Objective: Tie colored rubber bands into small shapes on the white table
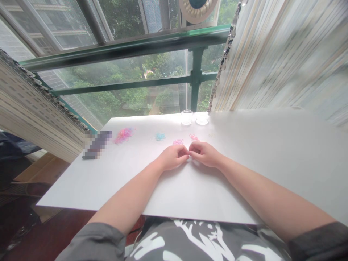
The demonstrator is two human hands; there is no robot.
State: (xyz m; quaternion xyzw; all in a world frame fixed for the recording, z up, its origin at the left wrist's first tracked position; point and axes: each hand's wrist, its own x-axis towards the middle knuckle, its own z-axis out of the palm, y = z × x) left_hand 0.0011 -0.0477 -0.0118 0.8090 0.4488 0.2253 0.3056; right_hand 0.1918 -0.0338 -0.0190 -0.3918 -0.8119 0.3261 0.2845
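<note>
My left hand and my right hand meet over the middle of the white table, fingertips pinched together and almost touching. Whatever lies between the fingers is too small or hidden to name. Just beyond my left hand is a small heap of purple-pink bands, thin and loop-like. A few coral-pink bands lie right behind my right hand. Farther left sits a little pile of light blue bands. A larger mixed heap of pink, orange and purple bands lies toward the table's left side.
A clear round container and a shallow clear dish stand at the back edge of the white table. A blurred-out dark object lies at the left edge. Behind are a green railing, window and striped curtains.
</note>
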